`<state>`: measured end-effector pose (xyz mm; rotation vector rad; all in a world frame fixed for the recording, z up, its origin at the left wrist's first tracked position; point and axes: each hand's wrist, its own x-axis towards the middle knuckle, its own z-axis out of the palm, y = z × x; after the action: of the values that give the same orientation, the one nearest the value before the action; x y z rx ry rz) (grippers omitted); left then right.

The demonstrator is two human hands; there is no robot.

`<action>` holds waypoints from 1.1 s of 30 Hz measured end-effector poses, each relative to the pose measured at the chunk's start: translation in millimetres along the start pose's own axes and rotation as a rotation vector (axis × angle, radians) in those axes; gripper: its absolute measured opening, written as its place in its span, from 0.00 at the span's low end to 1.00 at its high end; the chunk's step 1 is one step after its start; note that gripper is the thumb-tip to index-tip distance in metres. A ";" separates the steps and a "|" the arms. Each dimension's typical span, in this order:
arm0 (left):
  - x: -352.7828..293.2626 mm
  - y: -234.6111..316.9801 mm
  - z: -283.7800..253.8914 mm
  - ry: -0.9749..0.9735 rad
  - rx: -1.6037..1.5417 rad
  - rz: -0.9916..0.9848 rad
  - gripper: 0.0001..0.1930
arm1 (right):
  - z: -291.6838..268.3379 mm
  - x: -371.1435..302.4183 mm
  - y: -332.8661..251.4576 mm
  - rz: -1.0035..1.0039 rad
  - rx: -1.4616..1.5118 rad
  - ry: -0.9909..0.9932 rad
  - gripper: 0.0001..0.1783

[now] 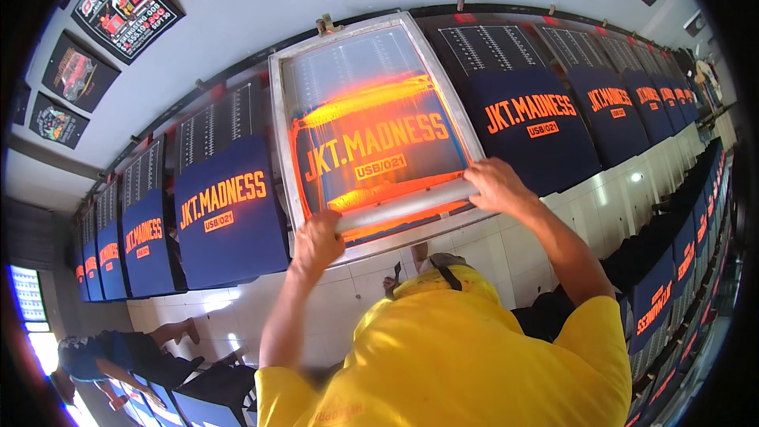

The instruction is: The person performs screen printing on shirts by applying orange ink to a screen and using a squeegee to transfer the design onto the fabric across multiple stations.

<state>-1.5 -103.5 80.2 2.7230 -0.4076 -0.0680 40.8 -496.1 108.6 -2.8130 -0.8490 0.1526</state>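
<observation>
Both my hands grip a wide silver squeegee [405, 206] at its two ends. My left hand [318, 240] is closed round the left end, and my right hand [498, 185] is wrapped over the right end. The blade rests on the mesh of a framed printing screen [278, 126], near its close edge. Bright orange ink [371, 101] lies in a thick band across the upper mesh. More orange shows along the squeegee. Between them, lettering shows through the mesh. Whatever lies under the screen is mostly hidden.
Navy fabric panels [229, 241] with orange lettering lie on a row of dark boards to the left, and more navy panels [531, 99] on the right. Another printed row [655, 308] stands at lower right. A co-worker [95, 360] bends over panels at lower left.
</observation>
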 end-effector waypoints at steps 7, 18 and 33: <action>7.7 7.0 -22.6 0.028 -0.014 -0.007 0.15 | -2.3 -3.0 -1.3 0.015 -0.022 0.023 0.16; -37.1 9.7 25.4 0.128 0.002 0.068 0.22 | 37.7 -39.2 -16.5 0.002 -0.051 0.198 0.16; -31.0 11.8 24.8 0.163 0.013 0.041 0.23 | 28.6 -32.4 -11.4 -0.017 -0.024 0.230 0.14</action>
<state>-37.0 -113.9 61.5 2.7063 -0.4178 0.1669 3.4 -500.3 84.5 -2.7734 -0.8247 -0.1816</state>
